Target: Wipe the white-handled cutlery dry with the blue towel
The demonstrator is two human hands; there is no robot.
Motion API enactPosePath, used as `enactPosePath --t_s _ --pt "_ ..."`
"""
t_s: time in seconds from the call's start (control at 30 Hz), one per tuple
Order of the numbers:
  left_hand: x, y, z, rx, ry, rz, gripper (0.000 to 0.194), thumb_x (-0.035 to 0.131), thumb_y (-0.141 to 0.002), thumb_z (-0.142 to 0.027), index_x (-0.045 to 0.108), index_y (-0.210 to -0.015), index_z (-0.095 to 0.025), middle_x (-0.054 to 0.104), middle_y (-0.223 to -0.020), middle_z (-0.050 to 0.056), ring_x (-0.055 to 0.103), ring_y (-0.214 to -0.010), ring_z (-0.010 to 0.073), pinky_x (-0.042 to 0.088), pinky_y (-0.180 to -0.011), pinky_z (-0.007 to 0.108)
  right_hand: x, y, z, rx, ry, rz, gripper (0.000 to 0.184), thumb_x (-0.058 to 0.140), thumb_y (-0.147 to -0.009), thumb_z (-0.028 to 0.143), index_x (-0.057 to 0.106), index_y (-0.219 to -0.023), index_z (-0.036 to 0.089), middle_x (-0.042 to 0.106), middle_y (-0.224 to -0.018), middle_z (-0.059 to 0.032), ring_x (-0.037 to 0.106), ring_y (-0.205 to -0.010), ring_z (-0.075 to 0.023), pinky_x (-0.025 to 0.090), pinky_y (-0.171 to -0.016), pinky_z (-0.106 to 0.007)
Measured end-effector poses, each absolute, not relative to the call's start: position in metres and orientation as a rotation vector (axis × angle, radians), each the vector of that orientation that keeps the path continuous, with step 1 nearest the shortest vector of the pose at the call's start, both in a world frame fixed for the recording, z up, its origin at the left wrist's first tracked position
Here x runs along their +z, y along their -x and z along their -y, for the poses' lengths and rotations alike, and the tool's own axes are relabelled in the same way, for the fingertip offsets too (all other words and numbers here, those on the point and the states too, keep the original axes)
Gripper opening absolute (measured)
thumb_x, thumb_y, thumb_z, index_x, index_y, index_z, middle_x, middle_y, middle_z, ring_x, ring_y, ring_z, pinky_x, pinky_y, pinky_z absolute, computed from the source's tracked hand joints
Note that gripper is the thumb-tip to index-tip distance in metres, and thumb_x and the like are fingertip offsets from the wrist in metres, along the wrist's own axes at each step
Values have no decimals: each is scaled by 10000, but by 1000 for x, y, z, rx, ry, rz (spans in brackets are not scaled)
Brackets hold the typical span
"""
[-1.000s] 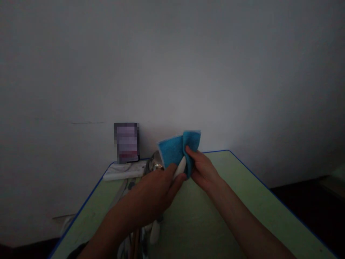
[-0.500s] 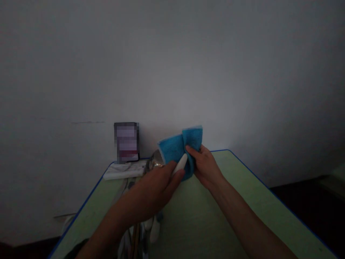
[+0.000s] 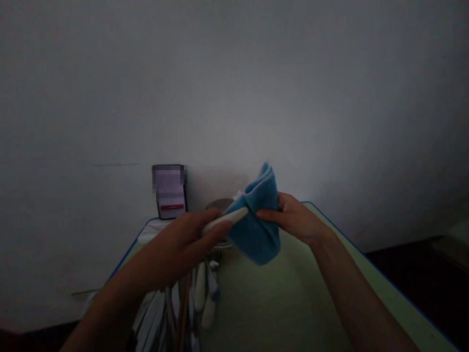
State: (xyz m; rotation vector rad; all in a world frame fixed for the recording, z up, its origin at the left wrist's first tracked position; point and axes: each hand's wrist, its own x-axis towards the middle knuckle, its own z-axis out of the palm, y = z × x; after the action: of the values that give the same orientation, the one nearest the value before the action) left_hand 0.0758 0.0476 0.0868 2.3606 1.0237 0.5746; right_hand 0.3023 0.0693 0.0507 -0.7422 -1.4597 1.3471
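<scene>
My left hand (image 3: 186,239) is closed around the white handle of a utensil (image 3: 225,220) whose far end is hidden inside a folded blue cloth (image 3: 258,222). My right hand (image 3: 295,220) grips that cloth from the right, fingers pinched on it. Both hands hover above a light green table (image 3: 293,293) with a blue edge. The room is dim.
Several pieces of cutlery (image 3: 194,303) with white and wooden handles lie on the table below my left arm. A phone (image 3: 170,191) leans against the white wall at the table's far left corner. A round metal container (image 3: 220,208) stands behind the hands.
Both hands moved apart and a little up: the left drew the white handle leftward out of the cloth, and the right turned the cloth so it hangs down.
</scene>
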Motion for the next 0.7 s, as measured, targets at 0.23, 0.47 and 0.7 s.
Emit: enactPosePath --t_s 0.23,0.47,0.7 --pt "83 -87 -48 478 -2490 -1066 323 358 -928 -421 568 -828 -197 548 -638 -31 532 -550 124 323 -515 227 50 -306 -71 1123 932 1642 123 679 -714 245 705 -813 177 707 -752 4 617 -662 -131 479 -680 -260" --pt "87 -79 -50 486 -2428 -1049 358 340 -932 -423 551 -756 -192 526 -617 -38 512 -549 124 349 -527 223 48 -299 -72 1187 895 1524 264 564 -809 391 699 -792 165 680 -686 9 587 -587 -111 452 -584 -217" --pt "93 -56 -59 655 -2326 -1128 263 424 -898 -419 571 -932 -205 580 -697 -27 543 -597 124 384 -508 199 58 -314 -66 1290 828 1790 183 593 -788 268 700 -886 156 695 -828 -17 622 -751 -149 476 -748 -284"
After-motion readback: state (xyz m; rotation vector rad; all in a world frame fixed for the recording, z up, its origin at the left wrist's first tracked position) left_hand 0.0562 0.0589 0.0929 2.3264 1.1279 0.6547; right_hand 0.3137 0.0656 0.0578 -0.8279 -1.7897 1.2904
